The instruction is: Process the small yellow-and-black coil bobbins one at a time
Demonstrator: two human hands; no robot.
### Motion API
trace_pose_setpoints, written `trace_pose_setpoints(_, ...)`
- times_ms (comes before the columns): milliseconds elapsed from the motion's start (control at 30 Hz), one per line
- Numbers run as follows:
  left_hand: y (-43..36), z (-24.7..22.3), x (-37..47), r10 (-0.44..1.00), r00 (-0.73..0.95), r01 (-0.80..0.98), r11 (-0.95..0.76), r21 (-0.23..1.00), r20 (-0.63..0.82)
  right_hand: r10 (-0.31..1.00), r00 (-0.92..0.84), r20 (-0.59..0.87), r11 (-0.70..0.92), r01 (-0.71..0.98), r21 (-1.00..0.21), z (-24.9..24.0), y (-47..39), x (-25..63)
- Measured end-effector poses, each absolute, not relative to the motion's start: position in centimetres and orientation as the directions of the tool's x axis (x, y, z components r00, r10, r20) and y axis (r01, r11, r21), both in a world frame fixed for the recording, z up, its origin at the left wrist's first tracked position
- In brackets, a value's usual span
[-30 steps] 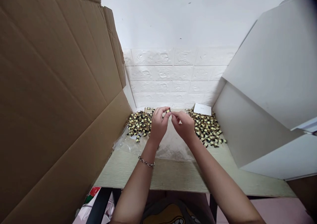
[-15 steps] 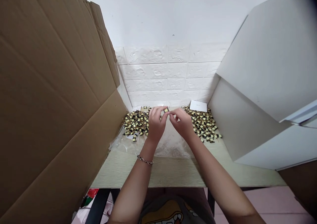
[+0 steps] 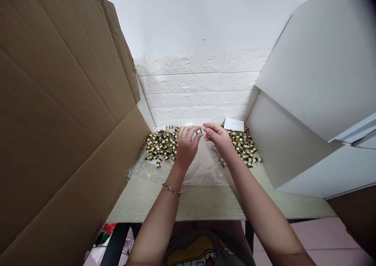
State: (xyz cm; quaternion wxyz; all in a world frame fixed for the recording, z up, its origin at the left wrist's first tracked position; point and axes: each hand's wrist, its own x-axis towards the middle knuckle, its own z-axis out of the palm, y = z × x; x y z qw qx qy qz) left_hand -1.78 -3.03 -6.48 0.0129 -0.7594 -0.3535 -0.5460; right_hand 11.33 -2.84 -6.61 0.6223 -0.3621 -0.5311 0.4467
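Between its thumb and fingertips, my left hand (image 3: 187, 142) pinches a small yellow-and-black part (image 3: 199, 131). Just to the right of that part is my right hand (image 3: 219, 136), its fingers apart, and nothing shows in it. A pile of similar yellow-and-black parts (image 3: 161, 145) lies to the left of my left hand. Another pile of them (image 3: 244, 146) lies beyond and to the right of my right hand, partly covered by it. Clear plastic sheeting (image 3: 202, 172) lies on the table under my hands.
A tall cardboard panel (image 3: 70, 113) stands at the left, and white panels (image 3: 311, 152) stand at the right. A white brick-patterned wall (image 3: 188, 84) rises behind the table (image 3: 176, 203). A white card (image 3: 234, 124) rests at the back of the right pile.
My right hand has moved off the small part and its fingers have spread. My left hand still holds the part in nearly the same place. The view has shifted slightly.
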Motion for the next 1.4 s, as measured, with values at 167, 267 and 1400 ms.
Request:
trace_pose_setpoints(167, -3.2, -6.4, -1.6, 0.520, 0.184, 0.548, -0.759, 0.352, 0.834, 0.930, 0.054, 0.364, 0.368, -0.192, -0.910, -6.8, -2.7, 11.4)
trace_pose_setpoints(267, -3.3, -6.5, -1.5, 0.514, 0.183, 0.547, -0.761, 0.348, 0.838, 0.924, 0.068, 0.376, 0.382, -0.158, -0.911, -6.7, -2.8, 11.5)
trace_pose_setpoints(1400, -2.8, -7.7, -1.7, 0.523, 0.144, 0.823, -0.535, 0.192, 0.840, 0.616, -0.070, 0.784, 0.603, 0.682, -0.413, -7.1, -3.5, 11.0)
